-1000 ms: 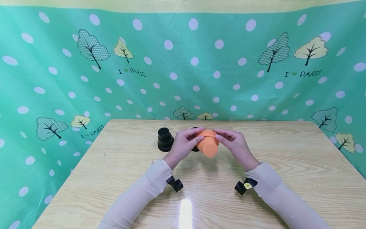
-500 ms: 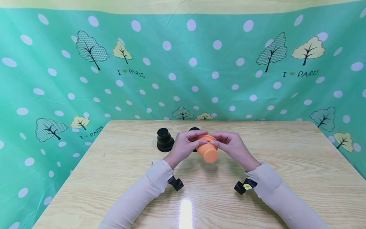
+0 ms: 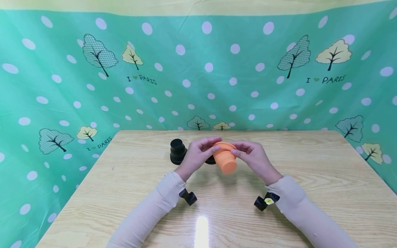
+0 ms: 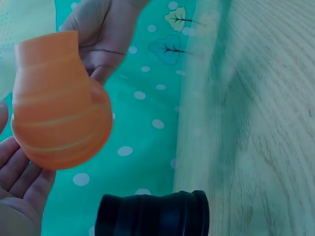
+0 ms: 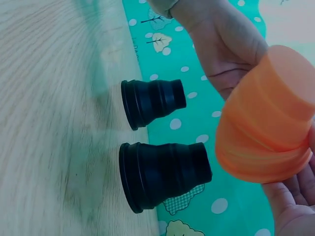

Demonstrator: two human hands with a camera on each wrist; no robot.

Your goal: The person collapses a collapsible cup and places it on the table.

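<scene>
Left hand [image 3: 196, 154] and right hand [image 3: 255, 158] both hold the orange cup [image 3: 228, 166] by its wide end, one per side. Thumbs on the near face, fingers round the far side. Grip looks light, by fingers rather than palms.

Cup is up off the table [image 3: 279, 206], between the hands, tilted with its narrow end down and toward the person. Wrist views show its ribbed wall kinked: a step on one side, so the sections look uneven. Reads as soft and collapsible, judging by that wall.

Beyond the hands: two black cups on the table, wide end down, narrow end up. One black cup [image 3: 177, 152] is just beyond the left hand; the second black cup [image 3: 211, 160] is mostly hidden behind the left hand and orange cup. Right wrist view shows the two apart. Patterned cloth [image 3: 155, 103] hangs behind the table.

Risks, my read:
- Uneven thumb pressure could make the wall buckle further on one side and skew the cup.
- If one hand lets go early, a light pinch on a soft wall could slip and drop it.
- Reaching forward or left, knuckles could knock the second black cup, being close and partly out of sight.
</scene>
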